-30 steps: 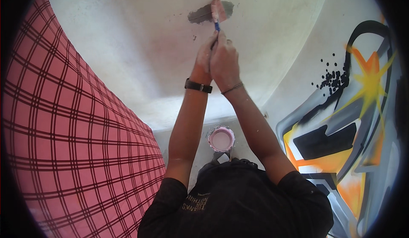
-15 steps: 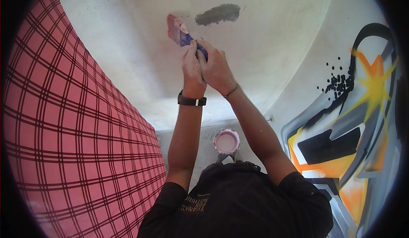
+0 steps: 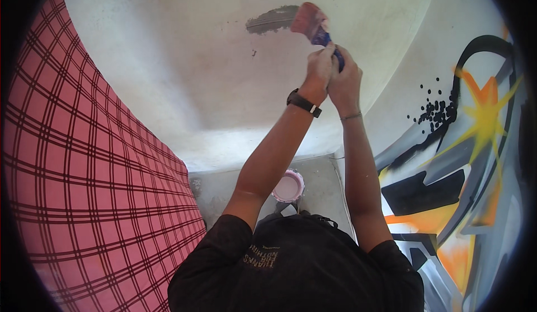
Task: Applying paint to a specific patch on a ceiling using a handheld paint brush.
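Note:
A wide paintbrush (image 3: 309, 21) with reddish bristles and a paint-smeared blue handle is tilted against the pale wall (image 3: 224, 71). Its bristles cover the right end of a dark grey patch (image 3: 265, 22). Both hands are closed around the handle, side by side. My left hand (image 3: 320, 69), with a black watch at the wrist, grips close below the bristles. To its right, my right hand (image 3: 347, 80), wearing a thin bracelet, wraps the handle's lower part. Pale paint dusts the fingers.
A paint-smeared bucket (image 3: 302, 187) of pale pink paint stands on the grey floor (image 3: 215, 192) below my arms. On the left hangs pink plaid cloth (image 3: 100, 172). The right wall bears a black, orange and yellow mural (image 3: 447, 172).
Both hands have swept the paintbrush rightward, from left of the grey patch to its right end. The patch now shows streaks along its length.

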Demonstrator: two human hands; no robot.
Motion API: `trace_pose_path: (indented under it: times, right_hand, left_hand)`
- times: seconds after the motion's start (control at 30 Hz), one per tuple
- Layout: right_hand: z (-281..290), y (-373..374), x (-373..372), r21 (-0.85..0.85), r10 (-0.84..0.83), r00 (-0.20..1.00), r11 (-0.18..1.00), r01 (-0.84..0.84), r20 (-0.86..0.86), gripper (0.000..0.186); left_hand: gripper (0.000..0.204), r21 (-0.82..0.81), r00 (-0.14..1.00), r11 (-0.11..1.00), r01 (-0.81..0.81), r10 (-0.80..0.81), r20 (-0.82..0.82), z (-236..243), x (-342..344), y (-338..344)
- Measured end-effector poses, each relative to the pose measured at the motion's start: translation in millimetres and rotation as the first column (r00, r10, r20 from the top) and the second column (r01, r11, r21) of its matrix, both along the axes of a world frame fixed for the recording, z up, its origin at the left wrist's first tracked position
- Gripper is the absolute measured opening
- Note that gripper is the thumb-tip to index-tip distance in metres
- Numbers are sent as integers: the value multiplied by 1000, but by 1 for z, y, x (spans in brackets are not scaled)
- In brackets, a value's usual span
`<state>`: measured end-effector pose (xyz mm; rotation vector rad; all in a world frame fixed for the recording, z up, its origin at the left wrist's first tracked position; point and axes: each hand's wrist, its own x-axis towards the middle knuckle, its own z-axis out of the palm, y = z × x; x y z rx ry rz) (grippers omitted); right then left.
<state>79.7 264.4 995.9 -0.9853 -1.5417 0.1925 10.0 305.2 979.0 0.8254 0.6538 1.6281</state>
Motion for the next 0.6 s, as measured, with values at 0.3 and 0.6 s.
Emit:
trace_pose_path:
  times: [0.3, 0.6]
  right_hand:
    - [5, -27, 14, 58, -145, 989, 987, 147, -43, 26]
    - [7, -22, -49, -21, 387, 922, 922, -386, 6, 24]
  left_hand:
    - [29, 38, 943, 942, 334, -334, 1, 18, 17, -31]
    - [22, 83, 983, 985, -150, 139, 124, 4, -62, -60]
